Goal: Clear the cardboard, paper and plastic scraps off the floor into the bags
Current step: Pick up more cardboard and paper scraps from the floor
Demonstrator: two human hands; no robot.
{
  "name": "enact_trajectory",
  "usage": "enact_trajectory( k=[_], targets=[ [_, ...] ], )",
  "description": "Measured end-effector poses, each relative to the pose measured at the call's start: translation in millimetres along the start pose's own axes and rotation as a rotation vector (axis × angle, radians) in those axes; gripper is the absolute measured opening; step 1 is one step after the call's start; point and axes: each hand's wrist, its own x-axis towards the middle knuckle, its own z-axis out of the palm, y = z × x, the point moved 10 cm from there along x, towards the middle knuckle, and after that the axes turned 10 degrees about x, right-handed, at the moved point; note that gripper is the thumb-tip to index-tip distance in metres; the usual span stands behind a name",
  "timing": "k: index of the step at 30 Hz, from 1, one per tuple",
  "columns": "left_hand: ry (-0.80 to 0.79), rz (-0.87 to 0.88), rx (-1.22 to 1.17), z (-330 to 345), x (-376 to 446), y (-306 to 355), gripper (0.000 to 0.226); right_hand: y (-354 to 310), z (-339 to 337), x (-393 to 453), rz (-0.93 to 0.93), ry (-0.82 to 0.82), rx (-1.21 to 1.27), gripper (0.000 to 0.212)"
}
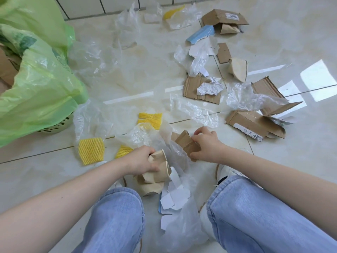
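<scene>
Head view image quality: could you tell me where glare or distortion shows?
Head view: bright window glare on the glossy floor at right; wide-angle bending curves the tile lines; clear plastic scraps wash out against the pale tiles; both hands stay sharp.

A: What is the floor (273, 42) like?
B: It is smooth, shiny tile. Light gleams on it.
A: And the brown bits?
B: The cardboard piece (202, 93) is dull and ridged, with torn edges. The crumpled paper (209, 88) on it is white and wrinkly.
A: The see-through stuff?
B: The plastic sheet (195, 111) is thin, glossy and creased. The yellow foam net (90, 150) looks soft and bumpy. The green bag (36, 92) is thin, shiny plastic. The jeans (264, 216) are matt blue cloth.
</scene>
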Motion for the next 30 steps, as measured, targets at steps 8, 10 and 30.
enact_trajectory(
  k=[8, 10, 30],
  targets=[
    [0.016, -0.014, -0.050, -4.2, -0.6, -5.3, 0.022, -8.5, 4.5, 0.2, 0.020, 0.122, -0.285, 0.060],
    [0.025, -0.019, -0.067, -7.3, -1.6, -6.7, 0.023, -2.0, -0.7, 3.6, 0.063, 0.122, -0.150, 0.068],
    [0.428, -0.079, -0.656, -132.9, -37.3, -29.4, 0.026, -49.7, -117.5, 14.9, -0.027, 0.237, 0.570, 0.028]
  ],
)
